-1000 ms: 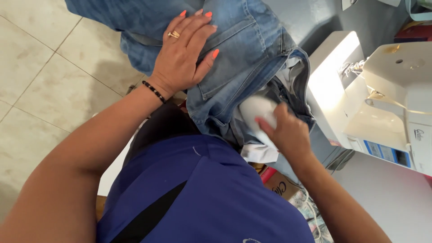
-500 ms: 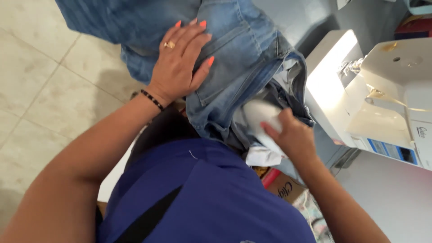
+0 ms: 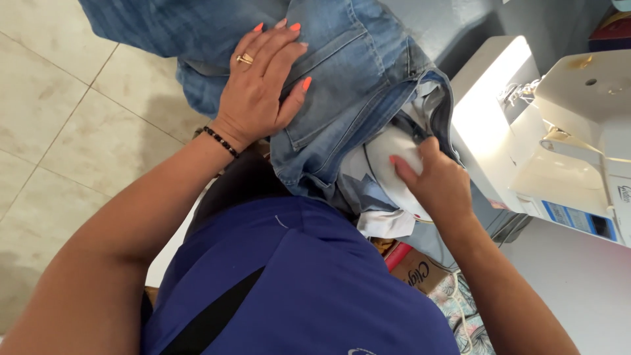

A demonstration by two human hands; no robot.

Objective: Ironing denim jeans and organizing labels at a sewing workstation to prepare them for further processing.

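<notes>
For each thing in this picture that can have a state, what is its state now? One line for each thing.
Jeans: bunched up, waistband turned open, white pocket lining showing.
Left hand: flat, pressing on the jeans.
Right hand: curled on the white pocket lining inside the jeans.
Sewing machine: lamp on, lighting its bed; nothing under the needle.
Cardboard box: partly hidden, state unclear.

Jeans (image 3: pixel 355 72) cut off (top edge)

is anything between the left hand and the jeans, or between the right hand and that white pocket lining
Nothing visible. The left hand lies flat, palm down, directly on the jeans. The right hand touches the white pocket lining directly, fingers on the cloth. The sewing machine sits off to the right, apart from both.
</notes>
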